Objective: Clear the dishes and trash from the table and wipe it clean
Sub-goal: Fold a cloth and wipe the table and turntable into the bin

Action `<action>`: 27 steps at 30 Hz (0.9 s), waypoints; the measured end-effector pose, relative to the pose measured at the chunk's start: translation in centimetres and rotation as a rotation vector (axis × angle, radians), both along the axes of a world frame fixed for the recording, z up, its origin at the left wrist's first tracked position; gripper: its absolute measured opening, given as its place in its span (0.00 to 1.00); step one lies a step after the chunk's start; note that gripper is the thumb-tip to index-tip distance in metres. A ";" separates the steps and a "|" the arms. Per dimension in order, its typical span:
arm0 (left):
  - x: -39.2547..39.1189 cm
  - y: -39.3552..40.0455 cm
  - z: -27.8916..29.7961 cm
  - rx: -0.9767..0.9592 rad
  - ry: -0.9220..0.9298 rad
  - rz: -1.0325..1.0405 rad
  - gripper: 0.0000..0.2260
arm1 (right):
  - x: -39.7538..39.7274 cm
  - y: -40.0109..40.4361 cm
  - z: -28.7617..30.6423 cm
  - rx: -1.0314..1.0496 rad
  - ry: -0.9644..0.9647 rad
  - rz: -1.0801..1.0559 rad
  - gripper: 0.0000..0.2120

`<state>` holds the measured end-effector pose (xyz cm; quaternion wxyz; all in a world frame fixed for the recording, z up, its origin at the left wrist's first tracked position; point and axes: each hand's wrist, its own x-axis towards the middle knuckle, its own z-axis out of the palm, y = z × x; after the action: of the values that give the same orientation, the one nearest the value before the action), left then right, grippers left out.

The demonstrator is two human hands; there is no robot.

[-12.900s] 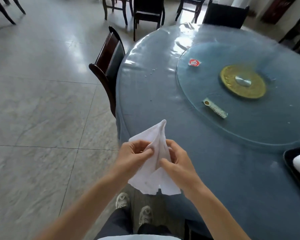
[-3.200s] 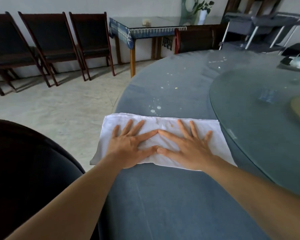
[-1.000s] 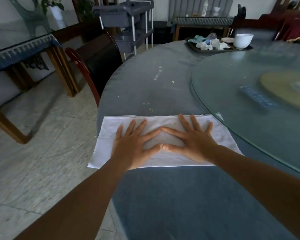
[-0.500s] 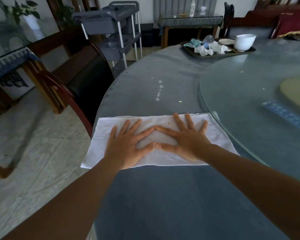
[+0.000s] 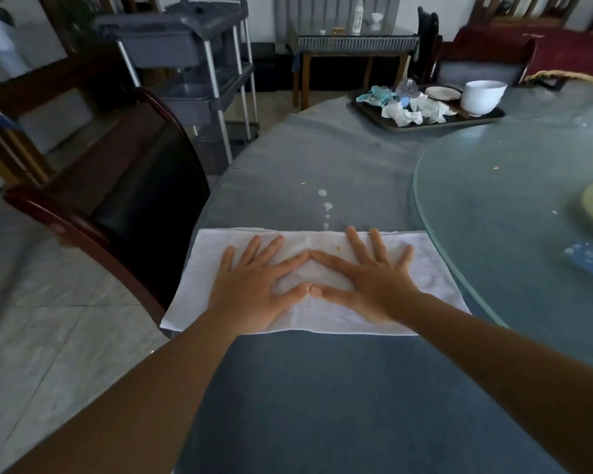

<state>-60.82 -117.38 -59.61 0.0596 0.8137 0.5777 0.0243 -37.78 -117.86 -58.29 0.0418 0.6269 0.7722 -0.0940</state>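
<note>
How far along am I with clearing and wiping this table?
Dishes and trash sit gathered on the tray, still on the table. Your left hand and right hand press the white cloth flat, mid-wipe. White drips and crumbs on the glass turntable remain.

both arms stretched forward, left hand and right hand lying flat, palms down, fingers straight and spread, index fingertips touching each other, thumb tips touching too, wrists level.

Cloth pushed along table rim, reaching white spill drops.
</note>
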 end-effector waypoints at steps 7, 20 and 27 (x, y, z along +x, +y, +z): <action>-1.4 6.9 -0.3 0.024 -0.041 -0.088 0.31 | -1.5 5.2 0.2 -0.018 -0.012 -0.097 0.32; -1.4 18.6 -0.1 0.000 -0.058 -0.253 0.32 | -2.0 13.6 0.1 -0.015 -0.010 -0.259 0.34; -0.4 27.0 -0.1 0.000 -0.062 -0.308 0.33 | -1.6 20.5 -0.2 -0.020 -0.015 -0.347 0.35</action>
<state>-61.18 -90.35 -59.71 0.0803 0.8915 0.4441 0.0399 -39.40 -97.34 -58.52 0.0368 0.7509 0.6513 -0.1030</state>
